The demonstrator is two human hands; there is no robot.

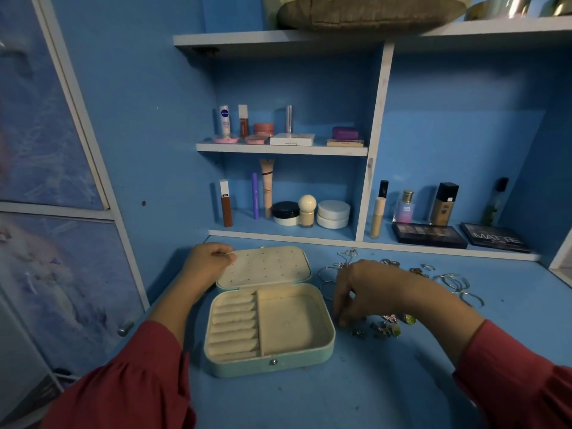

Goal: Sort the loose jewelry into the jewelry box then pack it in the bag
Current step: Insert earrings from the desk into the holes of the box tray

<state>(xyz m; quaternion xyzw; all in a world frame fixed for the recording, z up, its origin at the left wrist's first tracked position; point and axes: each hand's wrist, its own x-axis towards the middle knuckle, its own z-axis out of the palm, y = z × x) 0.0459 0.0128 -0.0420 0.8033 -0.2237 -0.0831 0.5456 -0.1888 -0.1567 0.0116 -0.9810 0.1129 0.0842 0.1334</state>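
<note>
Overhead, cosmetics shelves (281, 149); below, blue desk (356, 394); left hand (208, 261) pinching lid (266, 267); right hand (362, 292) grip unclear.

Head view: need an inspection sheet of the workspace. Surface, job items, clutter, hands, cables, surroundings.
Surface: blue desk, bare in front of the box.
Job's things: jewelry box open, lid laid back, ring rolls and main compartment hold nothing; loose jewelry to its right: hoops, chains, small gem pieces. Bag: nothing seen.
Clutter: nothing seen on the desk besides the jewelry.
Hands: left hand pinches the lid's left edge; right hand reaches down to the small pieces, fingertips at them, grasp unclear.
Cables: nothing seen.
Surroundings: shelves with cosmetics, eyeshadow palettes, cushion on top, cabinet doors at left.
</note>
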